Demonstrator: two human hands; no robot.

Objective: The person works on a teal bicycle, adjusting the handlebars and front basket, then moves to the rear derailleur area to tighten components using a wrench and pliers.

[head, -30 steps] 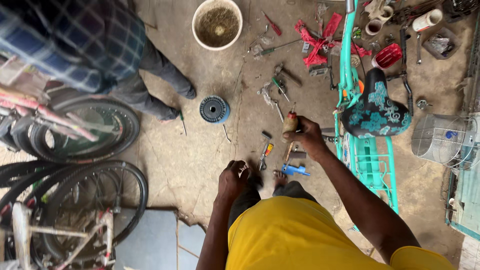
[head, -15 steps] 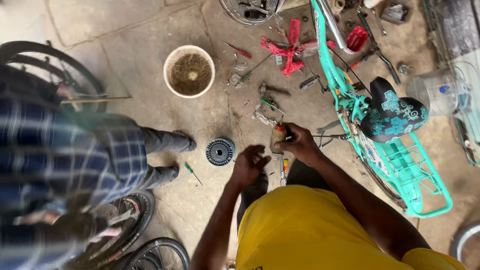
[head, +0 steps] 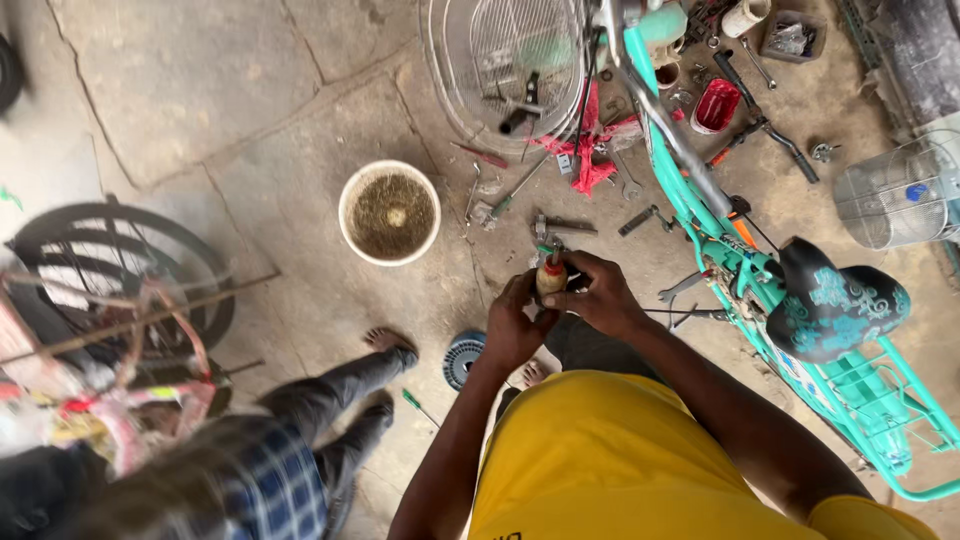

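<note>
Head view: small orange bottle [head: 551,278] is clasped between left hand [head: 515,325] and right hand [head: 598,300], apparently being opened; a firm twist is judged necessary.

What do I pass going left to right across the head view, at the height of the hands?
Dark bicycle wheel → white bucket → left hand → small bottle → right hand → teal bicycle's patterned saddle.

Small bottle [head: 551,277]: smooth plastic. Bicycle frame [head: 690,200]: glossy painted metal. Saddle [head: 835,300]: shiny patterned cover. Floor [head: 230,120]: rough cracked concrete. Bucket [head: 389,213]: matt plastic.
</note>
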